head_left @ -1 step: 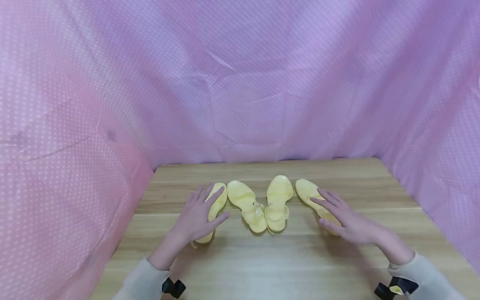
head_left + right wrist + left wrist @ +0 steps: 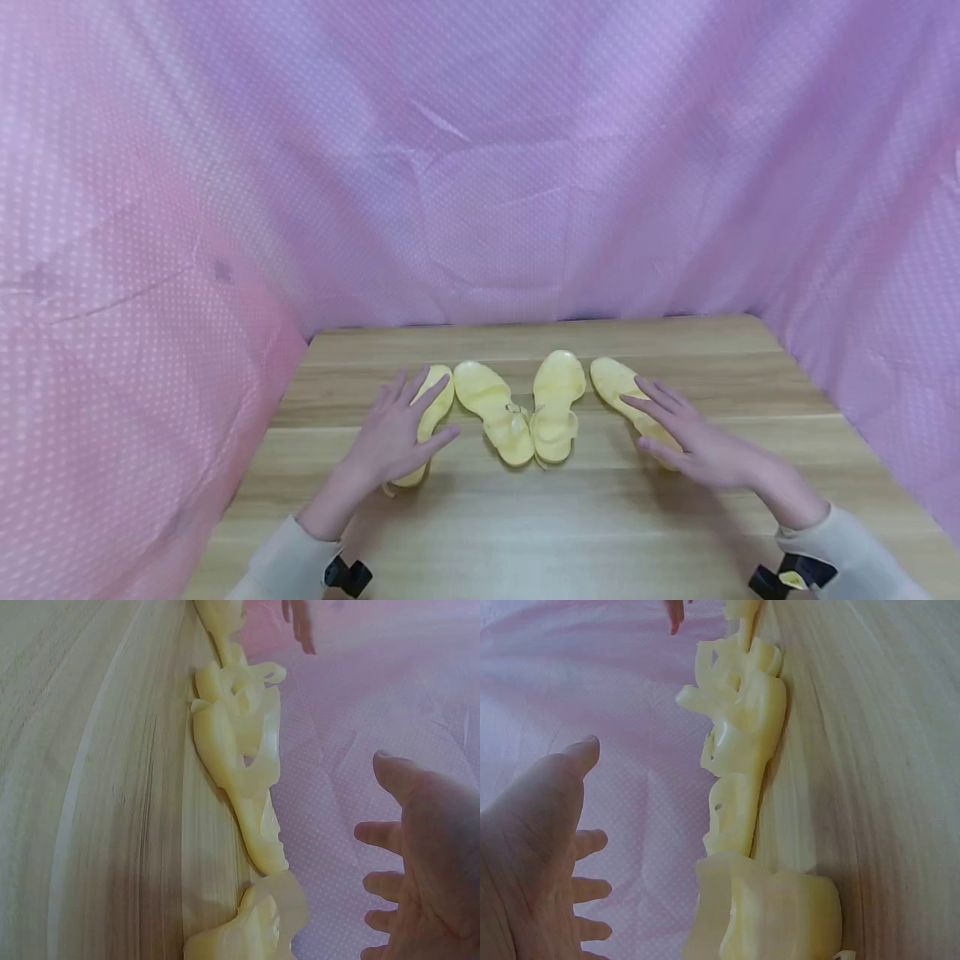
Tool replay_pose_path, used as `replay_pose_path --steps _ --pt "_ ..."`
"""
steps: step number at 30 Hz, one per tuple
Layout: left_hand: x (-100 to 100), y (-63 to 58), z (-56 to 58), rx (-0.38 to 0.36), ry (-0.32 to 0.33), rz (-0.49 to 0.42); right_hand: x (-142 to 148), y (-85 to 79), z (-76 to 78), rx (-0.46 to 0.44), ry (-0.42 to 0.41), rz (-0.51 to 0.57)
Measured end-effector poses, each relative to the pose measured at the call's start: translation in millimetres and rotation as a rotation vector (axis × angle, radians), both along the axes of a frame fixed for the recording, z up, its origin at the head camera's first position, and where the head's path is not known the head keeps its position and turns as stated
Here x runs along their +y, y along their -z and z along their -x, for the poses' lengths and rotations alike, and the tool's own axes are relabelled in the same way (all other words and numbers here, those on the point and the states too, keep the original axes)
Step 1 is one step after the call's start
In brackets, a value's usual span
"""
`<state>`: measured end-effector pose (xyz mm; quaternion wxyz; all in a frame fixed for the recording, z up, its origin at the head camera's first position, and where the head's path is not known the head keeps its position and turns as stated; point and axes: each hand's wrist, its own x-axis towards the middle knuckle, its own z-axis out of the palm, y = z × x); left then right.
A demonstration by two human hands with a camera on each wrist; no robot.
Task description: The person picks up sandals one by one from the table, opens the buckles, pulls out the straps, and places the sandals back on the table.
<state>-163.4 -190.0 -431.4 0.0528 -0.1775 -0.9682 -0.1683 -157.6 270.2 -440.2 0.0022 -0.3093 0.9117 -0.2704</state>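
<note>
Several pale yellow sandals lie in a row on a wooden table in the head view. My left hand (image 2: 390, 442) is spread above the leftmost sandal (image 2: 437, 408), covering part of it; the left wrist view shows a gap between palm and sandal heel (image 2: 802, 911). Over the rightmost sandal (image 2: 615, 385) hovers my right hand (image 2: 701, 446), fingers extended and holding nothing. Between the hands, a left-middle sandal (image 2: 480, 390) and a right-middle sandal (image 2: 560, 385) have their heel ends close together and toes apart. Their straps (image 2: 270, 739) stand up in the right wrist view.
The light wooden tabletop (image 2: 540, 533) extends in front of the sandals toward me. Pink dotted sheeting (image 2: 510, 208) hangs behind the table and down both sides. A small black device (image 2: 347, 575) sits at my left wrist, and another black device (image 2: 791, 575) at my right.
</note>
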Motion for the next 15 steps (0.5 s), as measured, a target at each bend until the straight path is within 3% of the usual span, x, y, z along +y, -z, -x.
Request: replay_pose_path --steps 9,15 --pt "-2 -2.0 11.0 0.051 -0.015 -0.019 -7 -10.7 16.3 0.068 -0.024 0.012" --pt "-2 -3.8 13.7 0.048 -0.002 -0.02 -20 -11.7 25.7 0.129 -0.036 -0.017"
